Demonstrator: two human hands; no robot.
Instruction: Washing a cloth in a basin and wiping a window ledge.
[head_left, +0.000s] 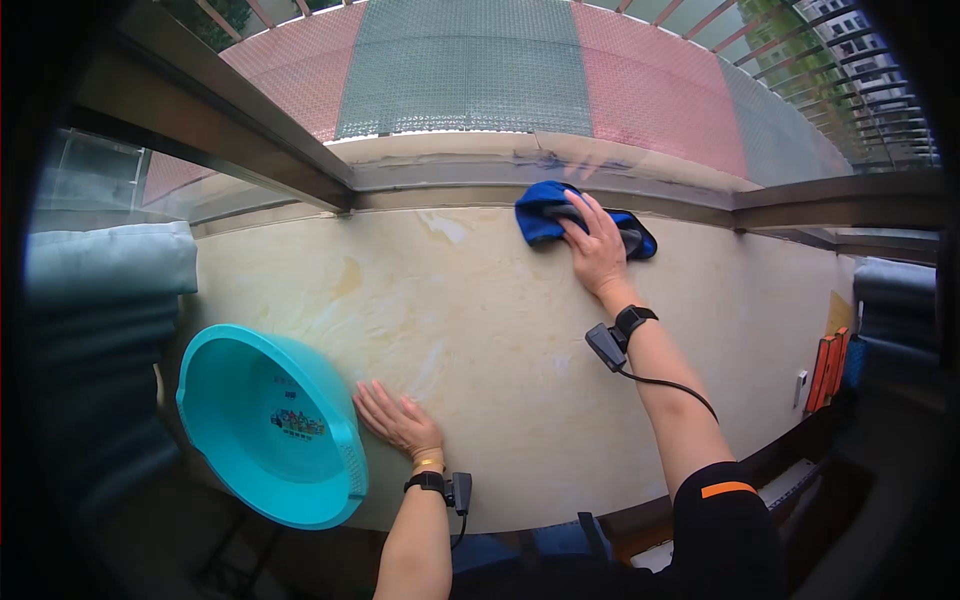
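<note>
A blue cloth with dark grey parts [541, 211] lies bunched on the pale marbled sill [490, 340], against the window frame at the far side. My right hand [600, 250] presses down on it, fingers reaching forward and the cloth showing on both sides of them. Closer to me, my left hand [398, 422] rests flat on the sill, fingers stretched out and holding nothing. Just left of those fingers is a turquoise plastic basin [325, 385], tilted so its inside shows, with a small printed picture on its inner wall.
Brown window frame bars [230, 110] border the sill at the far side. Outside are red and green mesh panels [460, 70] and railings. Curtains hang at the left [110, 265] and right [895, 290]. An orange object [826, 370] and a small white one [800, 388] are at the right edge.
</note>
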